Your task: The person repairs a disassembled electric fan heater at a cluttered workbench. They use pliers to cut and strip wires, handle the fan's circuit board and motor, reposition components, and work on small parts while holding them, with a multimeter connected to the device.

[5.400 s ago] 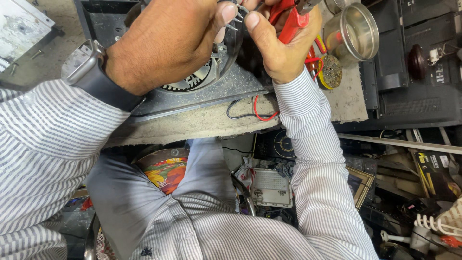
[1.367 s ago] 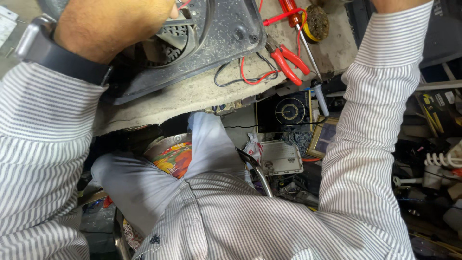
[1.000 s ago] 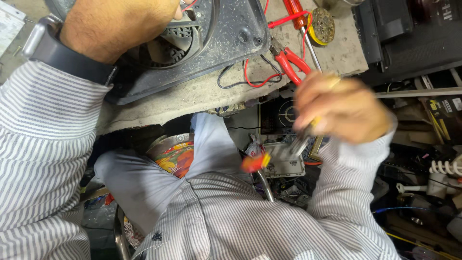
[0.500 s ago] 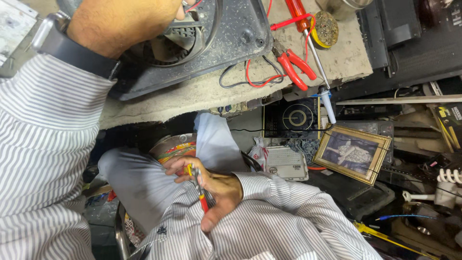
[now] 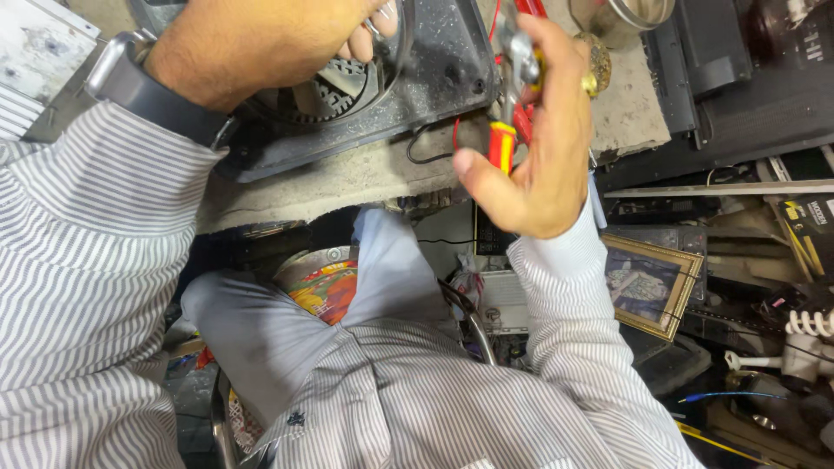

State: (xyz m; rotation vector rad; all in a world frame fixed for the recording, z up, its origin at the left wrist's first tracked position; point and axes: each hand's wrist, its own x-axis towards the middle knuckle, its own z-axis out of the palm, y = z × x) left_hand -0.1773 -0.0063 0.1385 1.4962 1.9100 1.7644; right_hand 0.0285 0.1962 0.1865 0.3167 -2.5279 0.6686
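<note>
Gritty concrete slab point(image 5: 347, 178) bench: my left hand point(image 5: 261, 39) grips the dusty black plastic fan housing point(image 5: 382, 95), my right hand point(image 5: 534, 143) pinches a red-and-yellow-handled screwdriver point(image 5: 502, 143).

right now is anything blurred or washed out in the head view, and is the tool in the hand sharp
Head view: evenly lit, no glare; the right hand and its red-and-yellow-handled screwdriver are slightly soft, the left hand on the dusty black fan housing sharper; the cluttered right side sits in shadow.

The left hand point(image 5: 261, 39) reaches forward from a striped sleeve, back upward, wrist banded, fingers point(image 5: 369, 35) curled downward in a grip. The right hand point(image 5: 534, 130) is raised with palm leftward, thumb extended, fingers bent and closed around something slim, a ring on 1 finger.
</note>
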